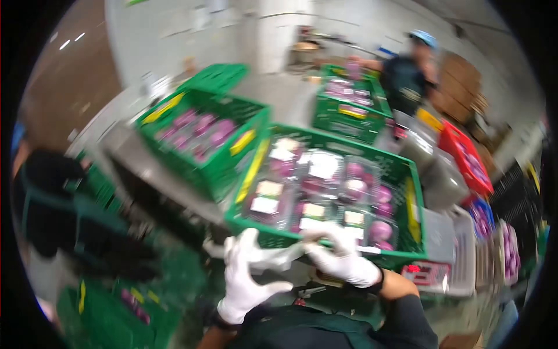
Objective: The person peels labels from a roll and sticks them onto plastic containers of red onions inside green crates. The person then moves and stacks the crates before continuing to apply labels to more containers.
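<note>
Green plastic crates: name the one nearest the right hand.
The wide green plastic crate directly before the white-gloved right hand; the other green crates sit farther away.

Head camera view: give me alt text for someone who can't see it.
In white gloves, the left hand and right hand meet at a pale, blurred strip before a green crate of clear packs holding round purple produce. A second crate stands left, a third behind; a capped person is back right.

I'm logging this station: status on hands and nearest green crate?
Left hand, right hand gloved; pale strip between, grip unclear. Green crate: clear packs of purple produce. Right hand overlaps near rim.
</note>
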A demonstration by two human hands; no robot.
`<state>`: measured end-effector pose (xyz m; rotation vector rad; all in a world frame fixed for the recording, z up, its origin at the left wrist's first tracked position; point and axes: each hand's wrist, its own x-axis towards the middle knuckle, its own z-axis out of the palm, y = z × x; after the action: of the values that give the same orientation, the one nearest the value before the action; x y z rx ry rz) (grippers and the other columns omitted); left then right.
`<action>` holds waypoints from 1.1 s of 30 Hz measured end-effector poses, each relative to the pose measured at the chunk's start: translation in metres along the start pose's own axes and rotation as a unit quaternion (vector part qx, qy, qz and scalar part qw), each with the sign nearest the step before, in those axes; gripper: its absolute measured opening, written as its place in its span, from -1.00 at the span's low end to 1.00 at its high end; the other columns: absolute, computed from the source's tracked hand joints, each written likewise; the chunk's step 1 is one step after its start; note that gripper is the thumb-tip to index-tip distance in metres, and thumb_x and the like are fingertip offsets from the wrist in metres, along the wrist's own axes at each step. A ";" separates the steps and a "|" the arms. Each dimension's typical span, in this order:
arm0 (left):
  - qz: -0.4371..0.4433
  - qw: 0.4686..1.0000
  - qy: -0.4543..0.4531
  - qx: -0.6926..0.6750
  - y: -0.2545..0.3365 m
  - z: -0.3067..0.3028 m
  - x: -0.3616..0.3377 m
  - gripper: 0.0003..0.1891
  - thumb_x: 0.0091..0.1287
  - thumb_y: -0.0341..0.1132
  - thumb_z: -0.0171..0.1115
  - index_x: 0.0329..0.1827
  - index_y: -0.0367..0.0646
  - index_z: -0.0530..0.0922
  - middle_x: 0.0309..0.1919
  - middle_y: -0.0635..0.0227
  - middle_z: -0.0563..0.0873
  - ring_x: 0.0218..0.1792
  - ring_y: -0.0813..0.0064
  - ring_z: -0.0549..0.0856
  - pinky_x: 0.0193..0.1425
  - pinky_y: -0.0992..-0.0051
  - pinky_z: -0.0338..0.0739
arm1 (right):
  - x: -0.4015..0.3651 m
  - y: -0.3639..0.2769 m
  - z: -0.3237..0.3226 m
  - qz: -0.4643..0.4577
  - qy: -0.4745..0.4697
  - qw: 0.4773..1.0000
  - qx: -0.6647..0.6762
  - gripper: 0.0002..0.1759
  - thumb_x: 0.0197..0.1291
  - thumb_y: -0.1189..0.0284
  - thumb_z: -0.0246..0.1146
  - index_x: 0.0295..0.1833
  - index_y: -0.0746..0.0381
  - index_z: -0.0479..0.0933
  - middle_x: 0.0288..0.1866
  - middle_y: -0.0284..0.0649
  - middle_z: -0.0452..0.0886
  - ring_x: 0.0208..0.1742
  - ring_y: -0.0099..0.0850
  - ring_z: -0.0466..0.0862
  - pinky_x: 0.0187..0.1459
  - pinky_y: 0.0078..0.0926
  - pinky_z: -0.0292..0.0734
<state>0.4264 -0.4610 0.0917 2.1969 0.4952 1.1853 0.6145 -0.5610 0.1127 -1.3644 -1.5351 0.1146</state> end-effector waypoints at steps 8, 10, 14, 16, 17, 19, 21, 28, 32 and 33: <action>-0.149 0.946 -0.253 -0.138 0.012 0.048 0.010 -0.83 0.22 -0.52 0.21 -0.15 -0.33 0.65 -0.40 0.25 0.72 -0.44 0.60 0.63 -0.34 0.57 0.50 | 0.021 0.046 -0.064 0.206 0.143 0.958 0.140 -0.77 0.21 0.52 0.15 -0.01 0.27 0.43 -0.34 -0.33 0.52 -0.28 -0.59 0.53 -0.20 -0.60 0.47; -0.113 0.947 -0.253 -0.162 0.018 0.034 0.022 -0.83 0.18 -0.55 0.21 -0.17 -0.35 0.64 -0.43 0.26 0.71 -0.44 0.58 0.64 -0.34 0.57 0.50 | 0.034 0.101 -0.104 0.189 0.240 0.948 0.087 -0.78 0.24 0.51 0.08 0.01 0.26 0.40 -0.29 -0.29 0.51 -0.29 -0.58 0.50 -0.27 -0.60 0.46; -0.019 0.958 -0.123 -0.260 0.032 -0.015 0.032 -0.95 -0.02 -0.60 0.24 -0.48 -0.33 0.63 -0.63 0.31 0.65 -0.58 0.54 0.63 -0.44 0.56 0.51 | 0.026 0.234 -0.178 0.287 0.218 0.931 0.051 -0.60 0.22 0.44 0.17 0.13 0.34 0.28 -0.18 -0.16 0.54 -0.25 -0.47 0.57 -0.29 -0.55 0.50; -0.033 0.965 -0.086 -0.246 0.034 -0.030 0.033 -0.94 -0.03 -0.52 0.26 -0.56 -0.36 0.60 -0.67 0.28 0.64 -0.65 0.49 0.62 -0.50 0.55 0.52 | 0.021 0.247 -0.182 0.381 0.147 0.911 -0.055 -0.50 0.15 0.40 0.24 0.13 0.39 0.27 -0.14 -0.11 0.57 -0.18 -0.41 0.61 -0.18 -0.51 0.53; -0.070 0.964 -0.084 -0.241 0.034 -0.029 0.033 -0.89 -0.03 -0.48 0.27 -0.60 -0.37 0.58 -0.69 0.26 0.64 -0.69 0.46 0.62 -0.53 0.55 0.53 | 0.013 0.278 -0.182 0.377 0.143 0.913 -0.058 -0.45 0.07 0.36 0.30 0.12 0.40 0.29 -0.11 -0.06 0.59 -0.11 -0.39 0.62 -0.13 -0.48 0.53; -0.244 0.913 -0.112 -0.307 0.044 -0.022 0.038 -0.75 0.11 -0.32 0.24 -0.44 -0.45 0.60 -0.61 0.15 0.67 -0.64 0.40 0.65 -0.47 0.50 0.58 | 0.008 0.306 -0.173 0.397 0.120 0.904 -0.110 -0.43 0.01 0.33 0.34 0.08 0.40 0.32 -0.14 -0.03 0.59 -0.11 -0.32 0.62 -0.10 -0.44 0.52; -0.297 0.892 -0.080 -0.331 0.023 -0.015 0.019 -0.70 0.12 -0.29 0.26 -0.37 -0.48 0.57 -0.55 0.12 0.68 -0.57 0.37 0.67 -0.45 0.46 0.60 | 0.007 0.318 -0.164 0.375 0.104 0.904 -0.174 -0.40 -0.03 0.29 0.36 0.05 0.39 0.34 -0.17 0.03 0.60 -0.14 -0.22 0.64 -0.09 -0.41 0.52; -0.318 0.870 -0.103 -0.363 0.014 -0.010 0.020 -0.70 0.25 -0.33 0.24 -0.17 -0.50 0.60 -0.37 0.09 0.72 -0.35 0.38 0.72 -0.19 0.47 0.61 | 0.020 0.316 -0.144 0.391 0.070 0.877 -0.271 -0.38 -0.04 0.22 0.38 -0.01 0.41 0.34 -0.18 0.17 0.59 -0.11 -0.02 0.63 -0.10 -0.23 0.54; -0.316 0.869 -0.113 -0.364 0.017 -0.004 0.025 -0.72 0.22 -0.33 0.19 -0.24 -0.49 0.59 -0.42 0.11 0.71 -0.40 0.39 0.70 -0.24 0.48 0.61 | 0.015 0.323 -0.140 0.374 0.029 0.836 -0.401 -0.29 -0.06 0.06 0.40 -0.01 0.38 0.31 -0.18 0.11 0.56 -0.14 0.00 0.64 -0.18 -0.18 0.57; -0.324 0.877 -0.103 -0.341 0.016 -0.002 0.022 -0.71 0.19 -0.30 0.18 -0.30 -0.48 0.58 -0.49 0.14 0.70 -0.47 0.41 0.69 -0.32 0.49 0.60 | 0.020 0.298 -0.140 0.369 0.028 0.811 -0.453 -0.27 -0.07 0.05 0.40 0.00 0.37 0.30 -0.17 0.08 0.55 -0.15 -0.01 0.64 -0.20 -0.18 0.58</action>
<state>0.4375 -0.4596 0.1167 1.3550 0.5525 0.6098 0.9199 -0.5151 -0.0036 -2.6610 -0.9023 -0.2176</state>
